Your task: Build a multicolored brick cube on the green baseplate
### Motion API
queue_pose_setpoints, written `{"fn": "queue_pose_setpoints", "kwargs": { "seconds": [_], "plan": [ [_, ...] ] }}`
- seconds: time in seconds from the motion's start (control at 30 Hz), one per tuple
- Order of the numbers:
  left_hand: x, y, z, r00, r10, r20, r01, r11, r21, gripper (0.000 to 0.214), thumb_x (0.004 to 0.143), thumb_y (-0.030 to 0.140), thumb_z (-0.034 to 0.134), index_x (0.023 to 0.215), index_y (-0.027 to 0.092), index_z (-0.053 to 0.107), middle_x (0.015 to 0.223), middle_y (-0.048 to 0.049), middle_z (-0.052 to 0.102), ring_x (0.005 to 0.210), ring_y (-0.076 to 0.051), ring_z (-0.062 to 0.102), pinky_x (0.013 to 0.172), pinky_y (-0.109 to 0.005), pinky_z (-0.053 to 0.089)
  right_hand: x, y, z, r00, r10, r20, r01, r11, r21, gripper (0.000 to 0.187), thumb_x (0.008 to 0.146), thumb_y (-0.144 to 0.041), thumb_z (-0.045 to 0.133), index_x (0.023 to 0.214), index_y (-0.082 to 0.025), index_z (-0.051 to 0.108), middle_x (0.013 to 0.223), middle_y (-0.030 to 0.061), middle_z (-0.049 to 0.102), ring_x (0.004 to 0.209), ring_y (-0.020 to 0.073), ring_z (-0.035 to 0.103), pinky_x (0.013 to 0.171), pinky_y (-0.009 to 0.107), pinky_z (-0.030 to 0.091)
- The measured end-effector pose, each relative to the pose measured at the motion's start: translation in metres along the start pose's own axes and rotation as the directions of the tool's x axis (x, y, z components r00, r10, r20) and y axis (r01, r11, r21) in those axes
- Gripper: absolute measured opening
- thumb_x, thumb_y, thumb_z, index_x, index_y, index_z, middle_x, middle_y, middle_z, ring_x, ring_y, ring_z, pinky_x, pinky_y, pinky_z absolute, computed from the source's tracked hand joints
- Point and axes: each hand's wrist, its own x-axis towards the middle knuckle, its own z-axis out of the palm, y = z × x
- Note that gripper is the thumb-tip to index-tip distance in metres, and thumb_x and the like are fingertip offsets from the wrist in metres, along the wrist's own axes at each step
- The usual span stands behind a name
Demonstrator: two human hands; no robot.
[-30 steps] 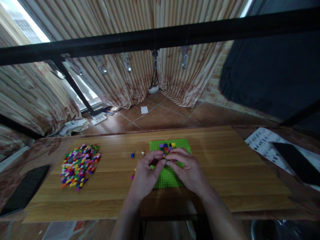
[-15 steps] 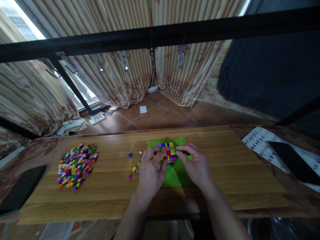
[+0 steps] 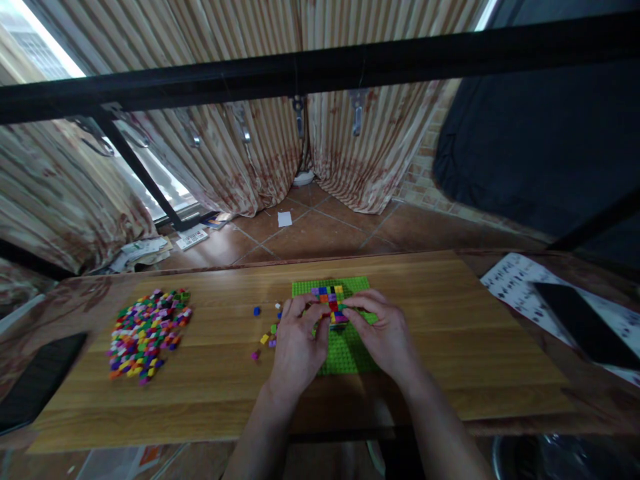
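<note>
A block of many-coloured toy bricks point(image 3: 331, 298) stands on a green studded baseplate point(image 3: 345, 357) in the middle of the table. My left hand point(image 3: 301, 340) is curled against the left side of this block, thumb and fingers closed on it, partly hiding it. From the right, my right hand point(image 3: 383, 327) pinches a small green brick point(image 3: 343, 307) at the block's right side. Whether the green brick is pressed onto the studs cannot be made out. Just left of my left hand lie several loose bricks, among them a yellow one point(image 3: 264, 339) and a blue one point(image 3: 257, 311).
A big heap of mixed bricks point(image 3: 145, 333) lies on the left of the wooden table point(image 3: 215, 380). Beyond the table's left end is a black flat object point(image 3: 43, 380). On the right are a printed sheet point(image 3: 510, 283) and a dark tablet-like slab point(image 3: 585, 323). A black rail point(image 3: 320, 70) crosses behind.
My right hand has moved left with the green brick, closer to the block. My left hand stays at the block's left side. The whole view has shifted slightly.
</note>
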Motion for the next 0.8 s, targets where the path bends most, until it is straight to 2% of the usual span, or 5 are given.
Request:
{"fn": "queue_pose_setpoints", "kwargs": {
  "seconds": [0.13,0.37,0.8],
  "plan": [
    [-0.001,-0.002,-0.001,1.000,0.009,0.022,-0.009,1.000,-0.002,0.021,0.085,0.010,0.060,0.098,0.023,0.069,0.108,-0.0065,0.062,0.101,-0.022,0.057,0.087,-0.039,0.049,-0.001,0.000,0.001,1.000,-0.014,0.015,0.014,1.000,-0.020,0.012,0.086,-0.018,0.065,0.090,-0.025,0.073,0.090,0.0023,0.064,0.088,0.0175,0.062,0.080,0.032,0.050],
    [-0.001,-0.001,0.000,0.998,-0.055,-0.008,0.054,0.991,-0.122,0.014,0.083,0.009,0.062,0.090,0.020,0.066,0.103,-0.0058,0.063,0.098,-0.019,0.061,0.088,-0.036,0.052,-0.002,0.002,0.008,1.000,-0.001,0.017,0.002,0.998,-0.060,0.013,0.083,-0.017,0.067,0.087,-0.027,0.075,0.092,0.0028,0.063,0.091,0.0195,0.060,0.082,0.035,0.049],
    [-0.001,0.003,-0.001,0.995,-0.085,-0.052,0.078,0.989,-0.127,0.011,0.082,0.010,0.062,0.086,0.020,0.066,0.098,-0.0055,0.064,0.093,-0.018,0.063,0.085,-0.035,0.054,-0.002,0.000,0.011,1.000,0.024,-0.004,-0.024,0.994,-0.103,0.011,0.083,-0.019,0.066,0.085,-0.026,0.073,0.094,0.0031,0.061,0.092,0.0207,0.060,0.084,0.038,0.049]
  ]
}}
